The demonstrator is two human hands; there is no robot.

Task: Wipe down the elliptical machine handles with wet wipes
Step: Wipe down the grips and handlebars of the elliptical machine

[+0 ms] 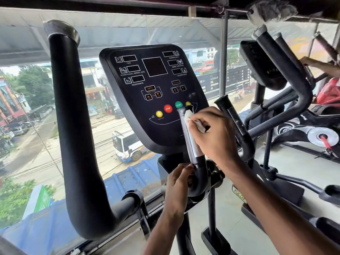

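Observation:
A short upright handle (pixel 188 134) with a silver sensor strip stands in front of the black console (pixel 152 96). My right hand (pixel 215 137) presses a crumpled white wet wipe (pixel 191 118) against the handle's upper part. My left hand (pixel 176 183) grips the black bend at the handle's base (pixel 199 178). A second short handle (pixel 232 116) rises just right of my right hand. The long black moving handle (pixel 73 126) curves up on the left, untouched.
A big window behind the console looks down on a street with a bus. A second elliptical (pixel 279 74) stands at the right, with another person's hand (pixel 312 63) on its handle. Low ceiling beams run overhead.

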